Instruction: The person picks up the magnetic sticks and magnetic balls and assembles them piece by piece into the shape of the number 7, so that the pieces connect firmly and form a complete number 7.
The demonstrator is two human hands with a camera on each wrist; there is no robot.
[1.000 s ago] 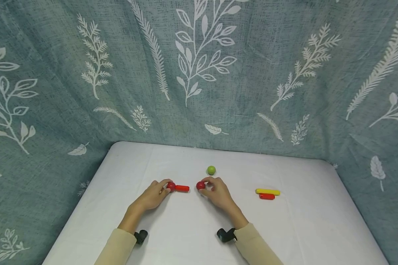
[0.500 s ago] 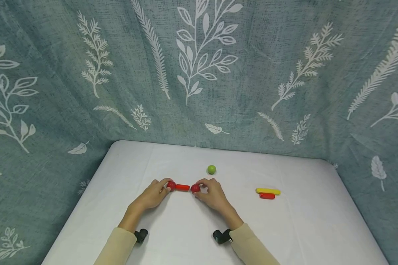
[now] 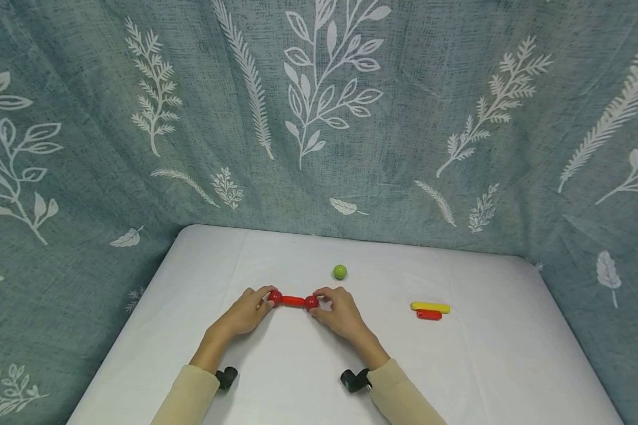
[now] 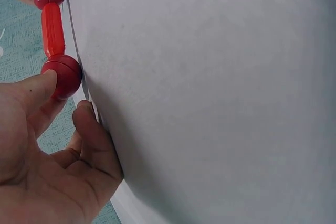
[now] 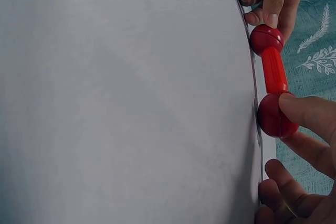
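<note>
A short red rod (image 3: pixel 293 301) lies between two dark red balls, one at each end. My left hand (image 3: pixel 246 311) pinches the left red ball (image 4: pixel 65 76) between thumb and fingers. The right red ball (image 5: pixel 276 115) is pinched the same way by my right hand (image 3: pixel 345 317). In both wrist views the rod's ends meet the balls, making one dumbbell-like piece low at the white tabletop. The other fingers of the left hand curl near the cloth in the left wrist view.
Beyond the hands sits a green ball (image 3: pixel 339 272). To the right, a yellow rod (image 3: pixel 430 307) lies alongside another short red rod (image 3: pixel 429 315). A white cloth (image 3: pixel 489 354) covers the table, and a teal leaf-patterned curtain (image 3: pixel 218 118) hangs behind and at the sides.
My right hand has moved left with its red ball, bringing it against the free end of the rod. The left hand has stayed in place on its ball.
</note>
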